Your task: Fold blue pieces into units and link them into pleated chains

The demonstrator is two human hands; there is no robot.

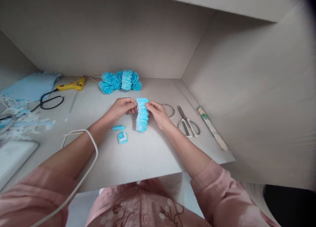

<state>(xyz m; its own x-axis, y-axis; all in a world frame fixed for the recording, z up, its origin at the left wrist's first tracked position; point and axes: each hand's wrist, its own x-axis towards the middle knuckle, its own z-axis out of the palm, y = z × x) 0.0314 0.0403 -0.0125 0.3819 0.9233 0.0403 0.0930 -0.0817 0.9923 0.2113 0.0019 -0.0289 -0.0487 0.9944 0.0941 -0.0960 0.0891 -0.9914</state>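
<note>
My left hand [125,105] pinches the upper left edge of a strip of folded light-blue petals [142,116]. At its right edge, near the top, the thumb and fingers of my right hand [158,113] close on the same strip. The strip hangs upright over the table, its petals overlapping in a column. Below my left hand lie a small blue roll on a stick [118,127] and a single folded blue piece [122,138] with a white patch. Behind the hands rest several blue fabric-like roses [108,87], with another pleated blue strip [126,80] on top.
Right of my hands lie a ring-shaped roll [173,110], white-handled scissors [189,125] and a bundle of sticks [212,128]. At left are a yellow glue gun [71,85], blue sheets [32,85], white scraps and a white box [17,157]. A white cable [92,164] crosses my left arm.
</note>
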